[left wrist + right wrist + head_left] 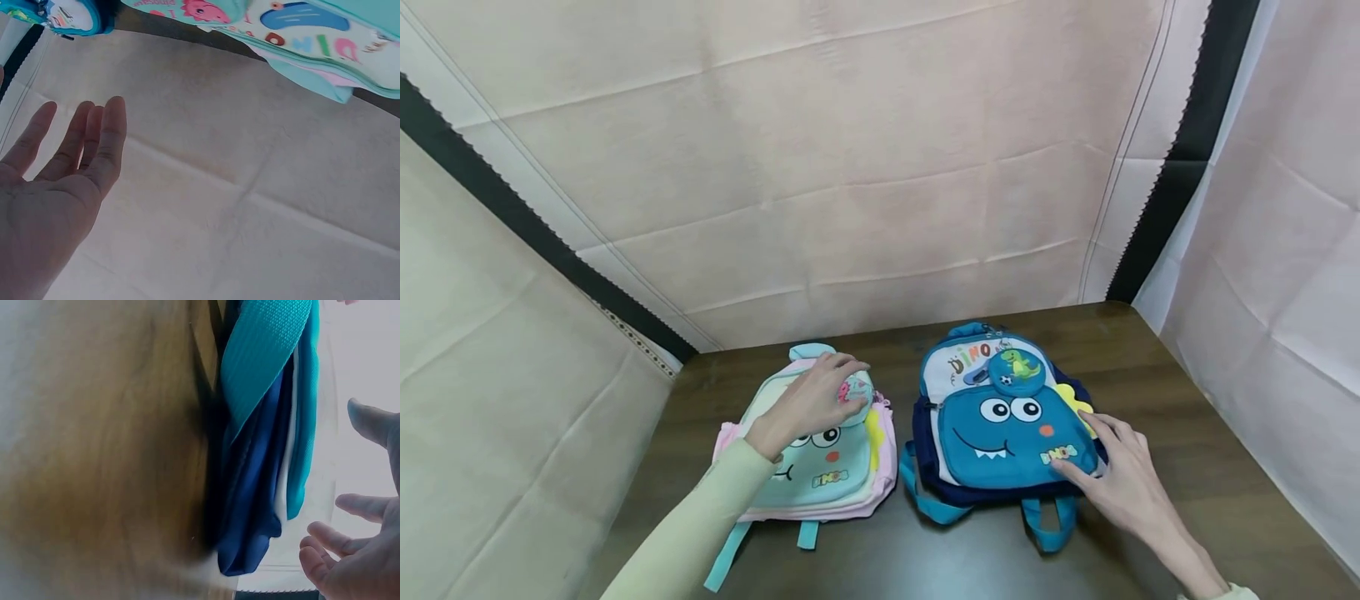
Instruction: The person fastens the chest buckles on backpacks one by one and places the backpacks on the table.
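Two small cartoon backpacks lie side by side, faces up. My left hand (816, 400) is over the mint and pink backpack (805, 487), covering part of its upper front and one eye. In the left wrist view the fingers of that hand (75, 169) are loosely bent and hold nothing; the mint bag's top shows beyond. At the right edge of the blue dinosaur backpack (1000, 450) is my right hand (1120, 475), fingers spread beside its yellow spikes, thumb by its name patch. The right wrist view shows this hand (359, 550) with nothing in its grasp, near the bag's side (300, 425).
Both bags rest on a dark brown wooden table (1187, 433). Their teal straps (1048, 529) stretch toward the near edge. Pale fabric walls (850, 167) with black trim (1180, 167) stand behind and on both sides. A narrow strip of table separates the bags.
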A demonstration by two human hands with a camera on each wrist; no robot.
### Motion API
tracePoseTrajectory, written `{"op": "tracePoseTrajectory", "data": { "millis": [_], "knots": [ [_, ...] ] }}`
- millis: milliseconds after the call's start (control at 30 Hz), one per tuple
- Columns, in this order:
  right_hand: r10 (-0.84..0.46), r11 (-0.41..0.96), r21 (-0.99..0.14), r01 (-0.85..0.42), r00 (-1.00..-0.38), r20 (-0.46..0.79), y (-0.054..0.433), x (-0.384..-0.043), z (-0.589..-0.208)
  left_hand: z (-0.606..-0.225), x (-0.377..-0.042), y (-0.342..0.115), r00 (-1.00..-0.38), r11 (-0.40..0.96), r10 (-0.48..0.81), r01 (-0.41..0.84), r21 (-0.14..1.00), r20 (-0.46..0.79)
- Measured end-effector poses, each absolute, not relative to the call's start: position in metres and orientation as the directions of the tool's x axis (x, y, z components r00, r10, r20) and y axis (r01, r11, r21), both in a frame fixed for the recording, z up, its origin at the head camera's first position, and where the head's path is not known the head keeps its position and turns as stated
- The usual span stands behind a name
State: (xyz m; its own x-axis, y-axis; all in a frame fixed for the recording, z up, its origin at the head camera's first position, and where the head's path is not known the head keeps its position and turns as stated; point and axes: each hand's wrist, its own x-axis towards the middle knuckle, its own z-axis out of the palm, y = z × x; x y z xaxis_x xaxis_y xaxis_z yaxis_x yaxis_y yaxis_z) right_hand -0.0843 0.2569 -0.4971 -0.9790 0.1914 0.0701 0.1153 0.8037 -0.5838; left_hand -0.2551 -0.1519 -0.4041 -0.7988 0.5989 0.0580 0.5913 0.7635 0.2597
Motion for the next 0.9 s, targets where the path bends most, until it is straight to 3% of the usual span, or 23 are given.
{"op": "tracePoseTrajectory", "data": {
  "millis": [400, 733, 900],
  "knots": [
    [0.279, 0.749, -0.646, 0.146, -0.954, 0.108, 0.274, -0.068, -0.510, -0.411, -0.292, -0.101, -0.747, 0.702, 0.665, 0.614, 0.362, -0.022],
    [0.319, 0.708, -0.669, 0.227, -0.948, 0.015, 0.283, -0.062, -0.515, -0.414, -0.319, -0.041, -0.638, 0.609, 0.769, 0.719, 0.334, -0.029],
    [0.333, 0.672, -0.688, 0.274, -0.942, -0.049, 0.284, -0.061, -0.520, -0.421, -0.329, -0.014, -0.614, 0.586, 0.788, 0.732, 0.346, -0.036]
  ]
}}
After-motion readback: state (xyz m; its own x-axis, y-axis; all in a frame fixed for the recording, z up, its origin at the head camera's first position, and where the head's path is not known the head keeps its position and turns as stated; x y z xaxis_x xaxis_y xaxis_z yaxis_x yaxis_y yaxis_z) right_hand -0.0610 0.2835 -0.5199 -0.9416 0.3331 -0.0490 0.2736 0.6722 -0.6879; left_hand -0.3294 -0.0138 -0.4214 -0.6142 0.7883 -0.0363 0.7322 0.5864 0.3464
